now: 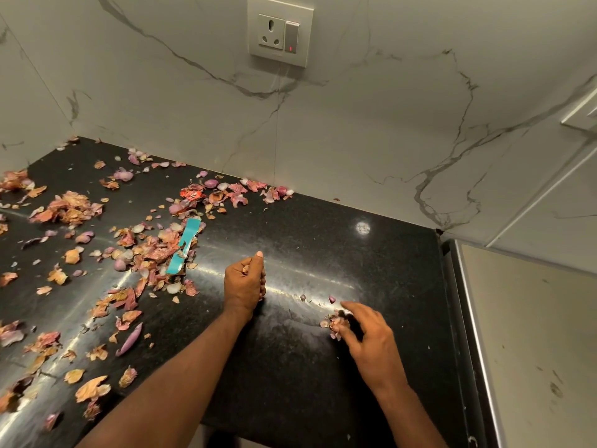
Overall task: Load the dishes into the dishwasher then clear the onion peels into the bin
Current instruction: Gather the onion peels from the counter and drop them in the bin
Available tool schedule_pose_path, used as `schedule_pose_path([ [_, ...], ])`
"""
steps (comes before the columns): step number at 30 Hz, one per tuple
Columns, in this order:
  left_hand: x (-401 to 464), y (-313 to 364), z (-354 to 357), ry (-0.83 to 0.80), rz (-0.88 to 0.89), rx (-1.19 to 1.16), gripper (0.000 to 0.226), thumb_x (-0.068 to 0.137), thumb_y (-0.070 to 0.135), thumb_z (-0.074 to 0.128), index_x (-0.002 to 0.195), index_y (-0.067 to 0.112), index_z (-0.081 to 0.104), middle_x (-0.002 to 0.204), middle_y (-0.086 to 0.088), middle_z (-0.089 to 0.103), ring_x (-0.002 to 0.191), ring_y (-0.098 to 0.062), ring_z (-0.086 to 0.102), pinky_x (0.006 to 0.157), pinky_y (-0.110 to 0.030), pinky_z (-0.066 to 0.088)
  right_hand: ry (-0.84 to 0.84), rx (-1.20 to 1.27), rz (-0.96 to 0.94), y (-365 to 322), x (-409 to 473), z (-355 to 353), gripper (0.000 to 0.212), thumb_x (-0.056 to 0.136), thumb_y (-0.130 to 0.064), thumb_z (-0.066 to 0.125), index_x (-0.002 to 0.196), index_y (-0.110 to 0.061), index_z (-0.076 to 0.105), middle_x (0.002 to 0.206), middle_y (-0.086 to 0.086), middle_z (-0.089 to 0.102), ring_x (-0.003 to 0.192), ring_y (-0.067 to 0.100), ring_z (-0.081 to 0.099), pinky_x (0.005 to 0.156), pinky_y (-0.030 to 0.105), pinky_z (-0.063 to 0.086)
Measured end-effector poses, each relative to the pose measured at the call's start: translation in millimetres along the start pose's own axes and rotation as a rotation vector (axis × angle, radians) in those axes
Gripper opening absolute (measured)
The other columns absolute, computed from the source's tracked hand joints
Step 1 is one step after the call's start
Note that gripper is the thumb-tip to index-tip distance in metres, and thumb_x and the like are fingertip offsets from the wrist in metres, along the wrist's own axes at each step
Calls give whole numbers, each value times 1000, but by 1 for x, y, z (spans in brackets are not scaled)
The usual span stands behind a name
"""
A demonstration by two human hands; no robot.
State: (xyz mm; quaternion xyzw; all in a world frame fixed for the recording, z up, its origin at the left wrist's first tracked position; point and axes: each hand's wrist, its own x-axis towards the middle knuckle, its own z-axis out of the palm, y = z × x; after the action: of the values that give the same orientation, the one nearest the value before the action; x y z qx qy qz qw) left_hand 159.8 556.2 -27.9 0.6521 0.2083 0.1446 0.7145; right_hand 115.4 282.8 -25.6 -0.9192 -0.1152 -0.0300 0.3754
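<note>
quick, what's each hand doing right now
Left hand: closed round a few onion peels.
Right hand: fingers pinching a small clump of peels on the black countertop.

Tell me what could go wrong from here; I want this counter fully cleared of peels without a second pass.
1. The left hand holds peels in a loose fist; some could slip out on the way to the bin.
2. The right hand gathers only a small clump, while most onion peels lie far left, so many trips seem likely.
3. The teal wrapper strip and red wrapper sit among the peels and may get scooped along.
</note>
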Motion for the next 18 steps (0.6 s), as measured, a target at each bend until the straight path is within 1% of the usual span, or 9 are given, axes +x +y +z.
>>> schedule_pose_path([
  [3,-1,1,0,12,7,12,47,107,30,58,63,13,55,51,-3,46,44,-20,41,43,-28,39,-140,-100,272,-2,-8,-13,70,81,-38,87,142,-29,55,127,-15,52,106,2,60,98,27,55],
  [4,-2,1,0,15,10,14,47,107,30,58,63,13,54,51,-2,46,44,-20,41,43,-27,39,-179,-130,337,-5,-11,-12,73,80,-37,88,144,-27,54,127,-12,50,102,2,60,96,26,55],
  [5,-3,1,1,19,15,20,48,107,29,58,62,13,54,51,-1,46,43,-20,42,42,-27,39,-195,-136,371,-7,-13,-10,70,82,-35,87,143,-26,55,125,-11,48,99,1,60,95,23,55],
  [9,-5,4,5,23,24,48,47,107,27,57,62,13,53,49,3,46,43,-16,42,41,-25,39,-83,-30,302,-19,-2,8,43,85,-24,85,125,-22,70,111,-12,55,91,-4,61,86,10,51],
  [10,-5,4,5,20,24,50,47,107,26,56,63,12,54,49,2,46,44,-16,42,41,-26,39,-57,9,276,-22,5,12,39,84,-21,86,121,-21,72,108,-12,57,90,-4,62,86,10,52],
  [13,-6,2,2,-1,22,42,45,107,27,56,67,6,57,52,-3,47,46,-21,43,43,-29,40,-49,96,243,-26,22,19,36,84,-14,86,118,-22,75,104,-12,61,93,-8,62,91,18,56],
  [15,-6,1,2,-10,19,38,46,107,27,56,68,4,57,53,-6,47,46,-21,43,43,-29,40,-40,59,205,-25,29,19,34,90,-11,79,121,-23,75,106,-14,61,95,-4,63,95,26,57],
  [17,-6,2,2,-7,14,30,49,107,27,57,68,-3,56,53,-8,47,46,-21,42,44,-29,40,-4,-20,134,-25,33,19,31,95,-17,73,125,-26,73,113,-15,60,107,0,57,101,32,54],
  [18,-4,3,2,-6,14,25,51,107,27,57,69,-7,54,53,-8,47,47,-21,42,44,-29,39,-5,-42,113,-25,35,21,35,97,-22,70,131,-26,69,123,-13,59,117,3,53,108,33,50],
])
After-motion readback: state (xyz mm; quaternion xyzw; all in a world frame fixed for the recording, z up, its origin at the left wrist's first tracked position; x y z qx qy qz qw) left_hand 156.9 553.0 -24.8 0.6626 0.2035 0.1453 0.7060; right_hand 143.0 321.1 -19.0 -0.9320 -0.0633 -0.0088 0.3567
